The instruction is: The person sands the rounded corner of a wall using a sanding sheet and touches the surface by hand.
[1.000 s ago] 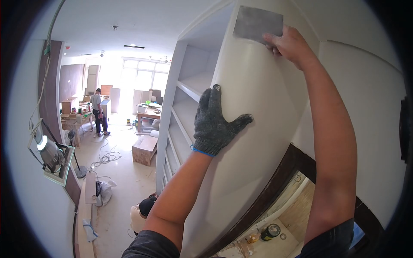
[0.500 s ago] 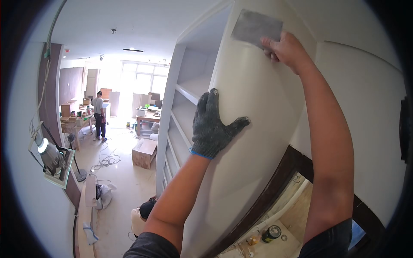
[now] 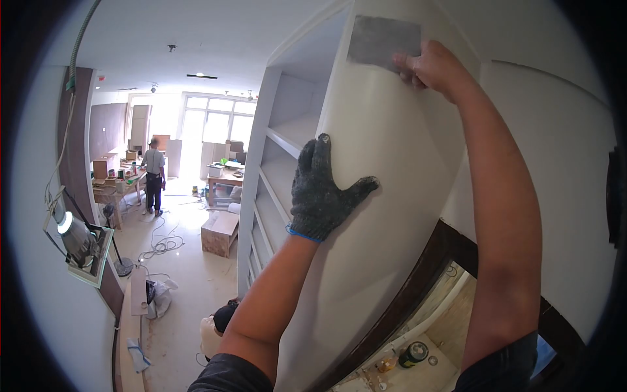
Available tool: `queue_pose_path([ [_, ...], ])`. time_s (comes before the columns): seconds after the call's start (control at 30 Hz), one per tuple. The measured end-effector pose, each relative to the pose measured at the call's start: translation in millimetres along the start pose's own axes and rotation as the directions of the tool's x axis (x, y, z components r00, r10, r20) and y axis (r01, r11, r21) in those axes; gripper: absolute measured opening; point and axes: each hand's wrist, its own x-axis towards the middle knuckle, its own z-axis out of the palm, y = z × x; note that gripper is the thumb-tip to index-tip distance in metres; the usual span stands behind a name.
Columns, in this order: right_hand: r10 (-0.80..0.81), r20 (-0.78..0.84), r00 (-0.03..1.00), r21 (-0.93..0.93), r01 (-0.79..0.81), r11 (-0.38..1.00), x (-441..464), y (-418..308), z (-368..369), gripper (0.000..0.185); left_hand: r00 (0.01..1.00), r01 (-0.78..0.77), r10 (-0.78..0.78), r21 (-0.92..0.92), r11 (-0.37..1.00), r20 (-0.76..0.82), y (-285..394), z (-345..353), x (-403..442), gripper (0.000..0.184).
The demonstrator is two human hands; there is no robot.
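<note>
My bare right hand (image 3: 432, 70) holds a grey rectangular sheet of sandpaper (image 3: 385, 42) by its right end, thumb on top. The sheet lies against the upper part of a smooth white side panel (image 3: 392, 150). Lower on the same panel, my left hand (image 3: 320, 189) rests in a dark grey knitted glove with a blue cuff. Its thumb is spread to the right and its fingers point up near the panel's front edge. White open shelves (image 3: 297, 98) adjoin that edge on the left.
A lit work lamp (image 3: 78, 238) hangs at the left. Below right are a dark wooden frame (image 3: 450, 245) and a can (image 3: 413, 355). A person (image 3: 154, 173) stands far off by a cluttered workbench; another's dark-capped head (image 3: 226, 316) shows below. Cables (image 3: 163, 245) lie on the floor.
My right hand and the sandpaper have shifted slightly left along the panel. My left hand stays in place. The distant person has turned a little toward the workbench.
</note>
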Motion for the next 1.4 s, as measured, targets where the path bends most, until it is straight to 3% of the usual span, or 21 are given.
queue_pose_path([
  [0.2,-0.016,-0.074,0.997,0.021,0.017,1.0,-2.0,0.3,5.2,0.04,1.0,-0.012,0.012,-0.011,1.0,-0.006,0.3,-0.8,1.3,0.114],
  [0.3,-0.044,-0.054,0.998,-0.066,0.041,0.997,5.0,2.2,0.8,0.041,1.0,-0.019,0.019,-0.013,1.0,-0.014,0.0,-0.3,-0.3,0.114],
  [0.4,-0.045,-0.012,0.999,-0.047,0.045,0.998,1.3,3.1,3.3,0.042,0.998,-0.049,0.049,0.007,0.999,-0.026,-2.9,1.7,-0.5,0.114],
  [0.5,-0.01,-0.045,0.999,0.068,0.013,0.998,-0.4,8.0,9.0,0.041,0.999,-0.037,0.038,0.032,0.999,-0.017,-3.2,3.5,-1.1,0.113],
  [0.6,-0.061,-0.143,0.988,0.045,0.068,0.997,3.2,9.4,11.4,0.04,0.999,-0.034,0.034,0.043,0.999,-0.01,-2.8,2.5,-0.1,0.114],
  [0.7,-0.006,-0.054,0.999,0.061,0.01,0.998,-4.7,4.6,11.7,0.04,0.998,-0.061,0.061,0.02,0.998,-0.021,-3.2,2.4,1.6,0.117],
  [0.8,-0.008,-0.152,0.988,0.105,0.024,0.994,-5.9,3.2,18.6,0.04,1.0,-0.015,0.015,-0.006,1.0,-0.016,-1.4,-0.5,0.2,0.12],
  [0.9,-0.158,-0.062,0.985,-0.043,0.156,0.987,-33.9,-3.8,22.3,0.042,0.994,-0.001,-0.009,-0.09,0.996,-0.112,-0.9,10.8,-1.7,0.123],
  [0.97,-0.337,0.145,0.93,-0.131,0.355,0.925,-55.9,-5.2,29.6,0.045,0.978,0.039,-0.073,-0.178,0.983,-0.193,-7.7,12.0,-18.4,0.127],
  [1.07,-0.317,0.407,0.856,-0.323,0.46,0.827,-99.5,-4.0,44.7,0.041,0.925,0.111,-0.254,-0.44,0.891,-0.282,-3.8,-5.1,-57.9,0.125],
  [1.13,-0.408,0.402,0.82,-0.373,0.554,0.744,-144.2,29.1,55.0,0.033,0.917,0.039,-0.123,-0.22,0.975,-0.38,-1.3,-10.9,-100.4,0.118],
  [1.17,-0.419,0.429,0.8,-0.377,0.58,0.722,-168.2,37.7,58.6,0.031,0.949,0.061,-0.151,-0.309,0.949,-0.276,11.2,-25.9,-120.4,0.108],
  [1.2,-0.32,0.563,0.763,-0.371,0.578,0.727,-177.5,25.7,63.2,0.033,0.956,0.032,-0.136,-0.367,0.93,-0.26,20.9,-31.8,-139.6,0.085],
  [1.23,-0.211,0.68,0.703,-0.367,0.574,0.732,-186.7,13.8,68.0,0.036,0.973,0.225,-0.229,-0.408,0.885,0.041,29.9,-44.2,-160.5,0.04],
  [1.27,-0.047,0.794,0.606,-0.397,0.576,0.714,-190.1,-12.3,74.3,0.04,0.97,0.235,-0.237,-0.486,0.842,0.058,37.6,-48.6,-180.9,0.027],
  [1.33,0.04,0.929,0.368,-0.271,0.602,0.751,-137.5,-42.6,62.0,0.063,0.958,0.287,-0.235,-0.558,0.779,0.166,35.6,-53.0,-204.3,0.013],
  [1.37,-0.058,0.965,0.256,-0.11,0.594,0.797,-79.4,-49.4,37.5,0.083,0.942,0.325,-0.217,-0.548,0.77,0.255,34.1,-54.9,-214.6,0.012],
  [1.4,-0.22,0.869,0.443,-0.116,0.615,0.78,-75.2,-44.2,45.3,0.092,0.919,0.363,-0.195,-0.537,0.762,0.343,32.4,-52.0,-225.4,0.01],
])
